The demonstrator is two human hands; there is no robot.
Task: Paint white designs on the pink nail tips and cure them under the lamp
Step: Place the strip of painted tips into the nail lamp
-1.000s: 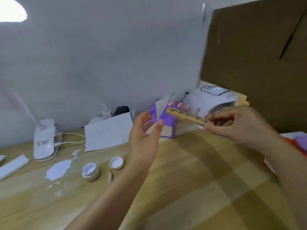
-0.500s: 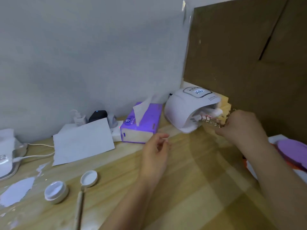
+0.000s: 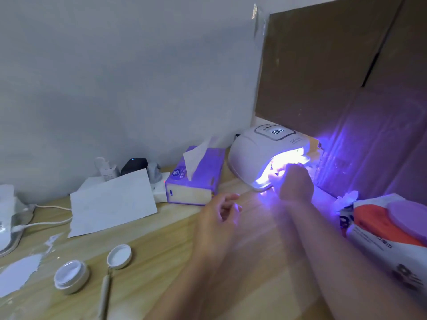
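Both forearms are bare, no sleeves in view. The left hand [image 3: 218, 218] and right hand [image 3: 294, 181] wear no gloves, rings or watch.

The right hand's [image 3: 294, 181] fingers vanish in the glare at the lamp's [image 3: 261, 153] mouth, so any grip cannot be told. The desk lamp [image 3: 9, 218] is cut off by the left edge, the wipes pack [image 3: 388, 241] by the right.

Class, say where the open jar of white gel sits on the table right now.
In the head view the white gel jar stands at the table's near left, beside its lid and the brush.
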